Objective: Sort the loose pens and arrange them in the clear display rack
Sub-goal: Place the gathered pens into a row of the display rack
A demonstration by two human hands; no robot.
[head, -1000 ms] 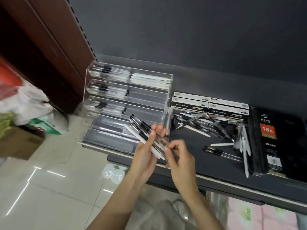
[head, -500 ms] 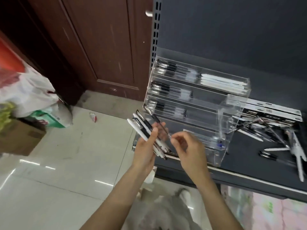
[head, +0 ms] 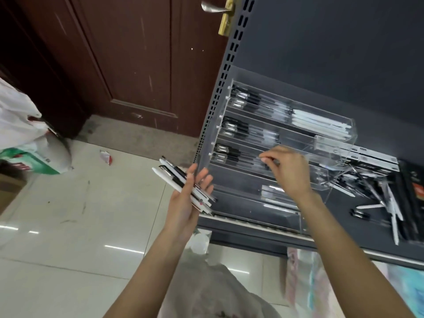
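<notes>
While a white plastic bag (head: 20,134) slumps against the brown wooden door (head: 128,60) at the far left, with a scrap of litter (head: 106,156) lying on the pale tiled floor (head: 68,226) nearby, the person stands at the end of a dark grey shelf (head: 252,228). Their left hand (head: 188,198) is held just off the shelf's left edge, palm turned up, the thumb laid across a bundle of pens (head: 181,182) that rests on the nearly straight fingers. These pens are a mix of white barrels and black-and-clear ones, fanned slightly, their ends pointing up and left over the floor.

Just right of that hand sits the clear rack (head: 286,143), a stepped plastic stand with several long troughs. Its upper three rows hold black-and-clear pens lined up at the left end, and the top row also holds white pens (head: 321,122) at its right. The lower rows look mostly bare, though glare makes them hard to read.

Further right, the right hand (head: 286,168) reaches over the third row, fingertips pinching a dark pen (head: 271,162) above the trough.

Beyond the rack, a heap of loose pens (head: 376,191) lies scattered on the shelf, black and white ones crossing each other, beside dark boxes (head: 413,191) at the far right edge.
</notes>
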